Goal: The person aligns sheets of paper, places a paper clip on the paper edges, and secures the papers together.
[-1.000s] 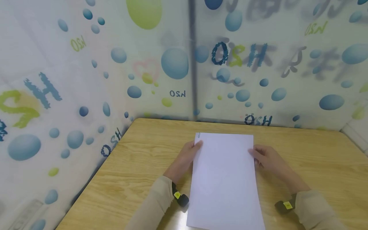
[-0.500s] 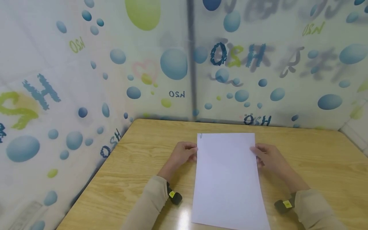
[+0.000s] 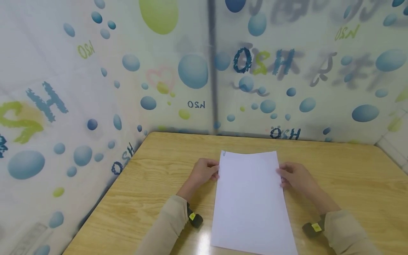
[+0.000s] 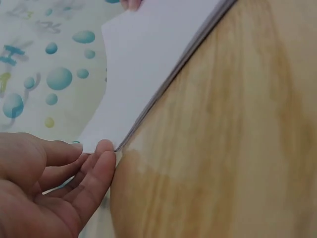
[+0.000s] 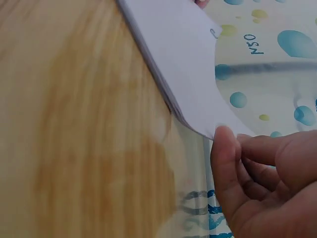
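While lying on the table (image 3: 153, 184), the paper (image 3: 251, 198) has both hands at its edges.

Paper stack (image 3: 251, 202) on table (image 3: 153, 177), left hand (image 3: 202, 171) at its left edge, right hand (image 3: 294, 177) at its right.

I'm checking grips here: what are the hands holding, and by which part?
A stack of white paper: the left hand holds its left edge, the right hand its right edge, both near the far corners.
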Demonstrator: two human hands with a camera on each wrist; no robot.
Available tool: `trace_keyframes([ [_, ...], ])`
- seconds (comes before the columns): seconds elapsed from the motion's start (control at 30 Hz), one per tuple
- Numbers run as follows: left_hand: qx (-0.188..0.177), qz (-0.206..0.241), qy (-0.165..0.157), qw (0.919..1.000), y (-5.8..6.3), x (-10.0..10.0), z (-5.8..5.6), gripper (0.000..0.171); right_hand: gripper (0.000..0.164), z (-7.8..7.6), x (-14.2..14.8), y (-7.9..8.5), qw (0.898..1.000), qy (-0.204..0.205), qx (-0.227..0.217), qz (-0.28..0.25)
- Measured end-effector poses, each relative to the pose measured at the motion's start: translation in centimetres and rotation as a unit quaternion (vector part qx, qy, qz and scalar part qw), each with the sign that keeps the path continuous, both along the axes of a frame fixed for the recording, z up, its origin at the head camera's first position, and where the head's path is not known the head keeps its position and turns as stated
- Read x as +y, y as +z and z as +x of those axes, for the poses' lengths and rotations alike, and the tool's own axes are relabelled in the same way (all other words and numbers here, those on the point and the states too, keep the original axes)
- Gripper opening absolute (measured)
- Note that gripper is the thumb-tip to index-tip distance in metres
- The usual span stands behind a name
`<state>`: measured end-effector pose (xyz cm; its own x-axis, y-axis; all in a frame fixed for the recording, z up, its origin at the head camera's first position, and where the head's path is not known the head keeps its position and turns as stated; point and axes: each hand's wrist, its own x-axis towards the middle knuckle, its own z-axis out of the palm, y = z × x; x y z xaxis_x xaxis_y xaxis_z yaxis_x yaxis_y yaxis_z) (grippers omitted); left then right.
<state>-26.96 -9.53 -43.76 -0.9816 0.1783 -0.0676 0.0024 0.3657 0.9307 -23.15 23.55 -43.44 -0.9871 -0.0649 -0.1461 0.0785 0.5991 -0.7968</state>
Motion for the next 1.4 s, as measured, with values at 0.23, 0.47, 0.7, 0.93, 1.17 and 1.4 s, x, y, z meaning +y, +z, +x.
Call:
trace_keyframes([
  [0.23, -0.007, -0.017, 0.009, 0.9998, 0.2, 0.2, 0.2, 0.026, 0.038, -0.4, 0.1, -0.4, 0.999, 0.008, 0.010, 0.032],
  [0.47, -0.010, -0.023, 0.016, 0.9996, 0.2, 0.2, 0.3, 0.030, 0.046, -0.7, -0.1, -0.4, 0.998, 0.024, 0.003, 0.056],
  [0.7, -0.012, -0.029, 0.018, 0.9994, 0.4, 0.0, 0.6, 0.032, 0.057, -0.9, 0.0, -0.8, 0.993, 0.058, 0.005, 0.101],
  [0.93, -0.014, -0.051, 0.011, 0.9985, 0.5, 0.3, 0.4, 0.033, 0.064, -0.8, -0.1, -0.3, 0.990, 0.080, -0.002, 0.117],
  [1.17, 0.042, -0.110, -0.053, 0.9916, 0.8, 0.7, 0.2, 0.033, 0.067, 0.1, 1.0, -0.3, 0.988, 0.095, -0.005, 0.121],
  [1.4, 0.138, -0.257, -0.081, 0.9530, 2.0, -0.3, 0.0, 0.036, 0.067, 0.1, 1.3, 0.6, 0.976, 0.098, 0.112, 0.162],
])
